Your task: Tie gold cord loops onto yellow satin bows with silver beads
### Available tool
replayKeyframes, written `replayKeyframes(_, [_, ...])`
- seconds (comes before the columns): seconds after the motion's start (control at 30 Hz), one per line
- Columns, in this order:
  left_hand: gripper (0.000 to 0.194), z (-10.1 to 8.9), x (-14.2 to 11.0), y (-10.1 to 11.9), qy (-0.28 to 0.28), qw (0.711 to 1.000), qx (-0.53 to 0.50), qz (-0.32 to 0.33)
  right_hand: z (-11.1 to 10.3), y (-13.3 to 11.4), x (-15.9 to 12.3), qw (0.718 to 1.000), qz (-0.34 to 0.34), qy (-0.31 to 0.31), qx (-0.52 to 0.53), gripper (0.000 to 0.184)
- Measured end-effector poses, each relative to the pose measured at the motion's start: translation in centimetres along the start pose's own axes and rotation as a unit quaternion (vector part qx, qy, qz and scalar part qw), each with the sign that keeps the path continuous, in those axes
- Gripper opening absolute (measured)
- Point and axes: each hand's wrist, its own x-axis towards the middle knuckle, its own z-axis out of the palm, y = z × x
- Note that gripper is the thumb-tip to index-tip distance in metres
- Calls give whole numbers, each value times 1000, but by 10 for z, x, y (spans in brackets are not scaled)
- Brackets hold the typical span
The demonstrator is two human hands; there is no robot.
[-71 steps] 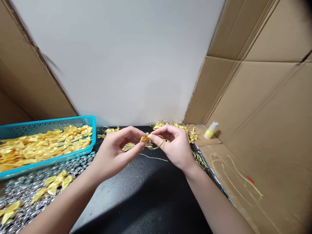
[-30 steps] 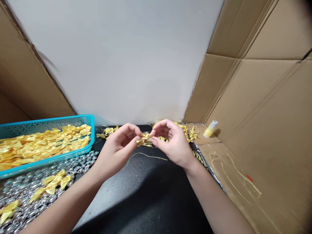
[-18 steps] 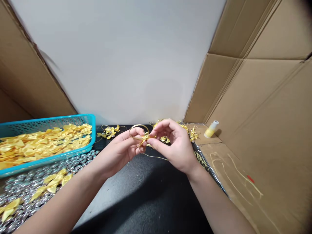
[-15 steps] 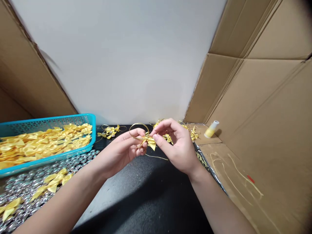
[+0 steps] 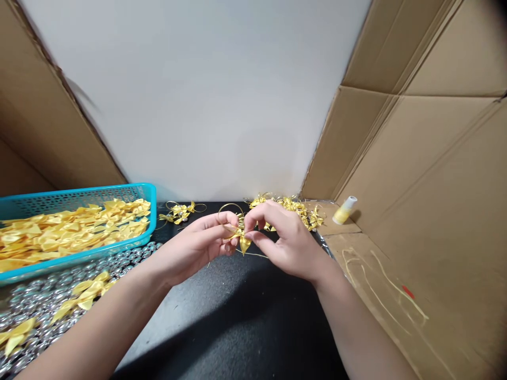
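Observation:
Over the black table [image 5: 229, 327], a yellow ribbon bow [image 5: 244, 244] with a loop of thin gold cord [image 5: 232, 206] is held between my two hands. My left hand [image 5: 208, 237] pinches the bow and cord from the left, thumb against fingers. From the right, my right hand [image 5: 281, 235] is closed on the bow's edge with thumb and forefinger. The fingers partly hide the bow's centre. A loose cord end trails below, between the hands. Behind the right hand lies a pile of gold-corded yellow bows [image 5: 303, 211].
A turquoise basket [image 5: 152, 219] of yellow bows stands at left. Silvery beads [image 5: 51, 295] spread before it, with several loose bows [image 5: 87, 293] on top. More corded bows [image 5: 180, 212] lie at the back. At right are a yellow-and-white tube [image 5: 344, 210], cord pieces [image 5: 396, 290] and cardboard walls [image 5: 443, 184].
My right hand has turned and lowered slightly, its fingers closing in on the bow. The bow hangs more downward and the cord loop has dipped, showing more of the pile behind.

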Motion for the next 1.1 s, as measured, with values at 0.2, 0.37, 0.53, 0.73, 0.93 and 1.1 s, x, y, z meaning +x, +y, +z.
replayKeyframes(0.2, [13, 3, -2, 5, 12, 998, -52, 24, 5, 4, -1, 997, -64, 38, -22, 27])
replayKeyframes(0.37, [12, 2, -3, 5, 2, 997, -68, 33, 7, 5, -2, 994, -88, 55, -44, 30])
replayKeyframes(0.53, [13, 3, -4, 6, 16, 996, -40, 73, 8, 6, -2, 991, -103, 65, -63, 33])
replayKeyframes(0.73, [6, 0, -11, 4, 93, 947, 220, 215, 4, -1, -1, 994, 10, 103, -31, 27])
replayKeyframes(0.93, [6, 3, -14, 2, 125, 814, 454, 341, 12, -1, 2, 992, 97, 53, -66, 17])
replayKeyframes(1.1, [10, 2, -13, 2, 128, 771, 500, 372, 14, 8, 4, 998, 46, 21, -37, 25])
